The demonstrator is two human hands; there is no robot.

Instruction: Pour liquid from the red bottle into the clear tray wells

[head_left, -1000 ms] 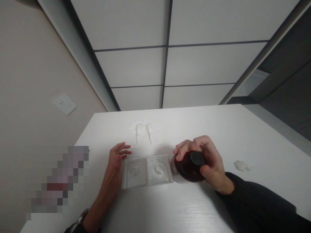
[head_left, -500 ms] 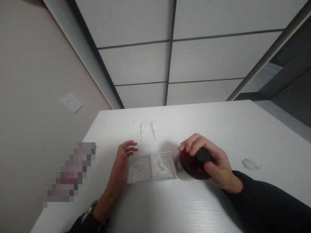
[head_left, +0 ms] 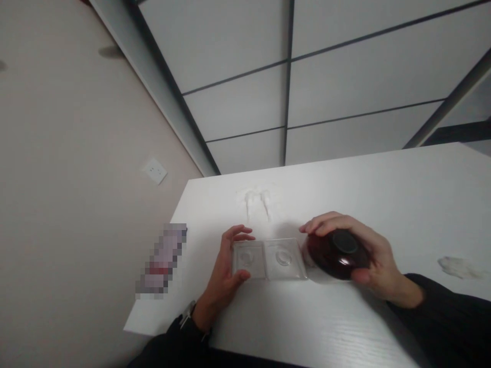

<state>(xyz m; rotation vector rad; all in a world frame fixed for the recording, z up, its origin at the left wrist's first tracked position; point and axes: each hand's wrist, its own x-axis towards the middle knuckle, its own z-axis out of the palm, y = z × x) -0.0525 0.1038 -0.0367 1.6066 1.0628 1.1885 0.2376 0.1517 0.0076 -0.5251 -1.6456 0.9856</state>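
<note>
My left hand (head_left: 226, 266) is at the left end of a clear plastic tray (head_left: 266, 263) with two square compartments, a raised ring in each. Its fingers lie along the tray's back edge and its thumb comes over the front left part. Fingers and thumb of my right hand (head_left: 368, 255) wrap round a glossy dark red bowl (head_left: 326, 255) that looks turned upside down, a black disc on top. The bowl is beside the tray's right end; whether they touch I cannot tell.
Behind the tray lie two small white stick-like things (head_left: 265, 198). A whitish crumpled piece (head_left: 456, 267) is at the right. A blurred-out pinkish item (head_left: 161, 260) lies by the table's (head_left: 345, 317) left edge, near the wall with a socket (head_left: 155, 171). White panels (head_left: 245, 107) stand behind.
My view has turned left, so everything appears farther right. My left thumb has come over the tray's front left part. My right hand stays round the bowl, whose black disc shows more flatly.
</note>
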